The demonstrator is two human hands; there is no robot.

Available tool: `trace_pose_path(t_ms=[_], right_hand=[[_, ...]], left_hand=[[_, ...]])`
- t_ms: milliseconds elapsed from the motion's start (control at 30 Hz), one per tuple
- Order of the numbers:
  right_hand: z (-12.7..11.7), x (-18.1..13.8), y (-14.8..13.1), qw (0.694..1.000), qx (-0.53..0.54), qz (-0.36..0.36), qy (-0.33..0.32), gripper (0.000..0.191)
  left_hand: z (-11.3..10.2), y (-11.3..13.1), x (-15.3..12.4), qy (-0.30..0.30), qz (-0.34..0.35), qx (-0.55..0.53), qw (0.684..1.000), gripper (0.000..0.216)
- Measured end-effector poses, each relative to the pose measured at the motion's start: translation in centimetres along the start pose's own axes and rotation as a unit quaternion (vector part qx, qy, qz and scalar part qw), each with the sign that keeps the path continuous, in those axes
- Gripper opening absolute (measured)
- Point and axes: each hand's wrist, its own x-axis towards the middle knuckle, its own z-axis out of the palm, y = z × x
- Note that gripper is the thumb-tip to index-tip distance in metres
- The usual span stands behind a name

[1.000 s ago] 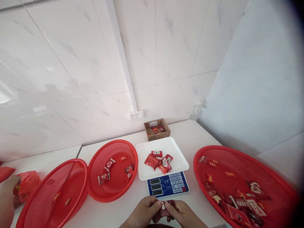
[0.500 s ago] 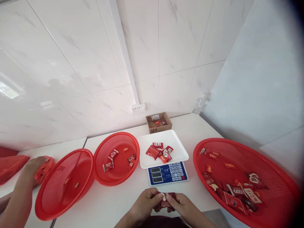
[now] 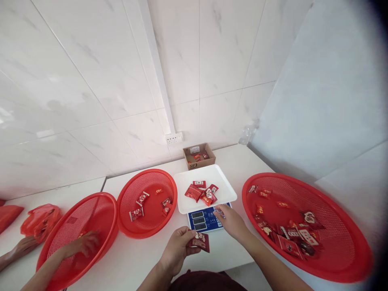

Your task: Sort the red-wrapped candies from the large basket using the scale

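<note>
My left hand is closed on a dark red snack packet with pale lettering, in front of the scale. My right hand hovers over the right part of the blue scale keypad, fingers apart, with nothing visible in it. Just beyond its fingertips is the white weighing tray, where several red packets lie in a loose group. The right hand hides much of the number keys.
A large red basket with many packets stands at right. Two more red baskets, the middle one and the left one, stand at left. A co-worker's hand reaches into the left one. Behind the tray sits a cardboard box.
My right hand has let go of the packet and moved up and forward to the scale. My left hand keeps the packet. A co-worker's hand has moved into the left basket.
</note>
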Motion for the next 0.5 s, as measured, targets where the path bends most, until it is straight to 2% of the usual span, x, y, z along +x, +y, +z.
trace_pose_path(t_ms=[67,167,367,500], right_hand=[[0.1,2.0,-0.2,0.996,-0.078,0.001,0.035,0.028],[0.8,4.2,-0.9,0.988,-0.148,-0.011,0.051,0.028],[3.0,6.4,-2.8,0.981,-0.177,-0.048,0.066,0.033],[4.4,7.4,-4.0,0.978,-0.189,-0.068,0.064,0.046]], left_hand=[[-0.9,0.4,-0.6,0.008,0.000,-0.045,0.999,0.026],[-2.8,0.3,-1.4,0.025,0.009,-0.098,0.995,0.027],[-6.6,-0.3,-2.6,0.048,0.009,-0.150,0.987,0.022],[-7.6,-0.1,-2.8,0.044,0.013,-0.151,0.987,0.019]])
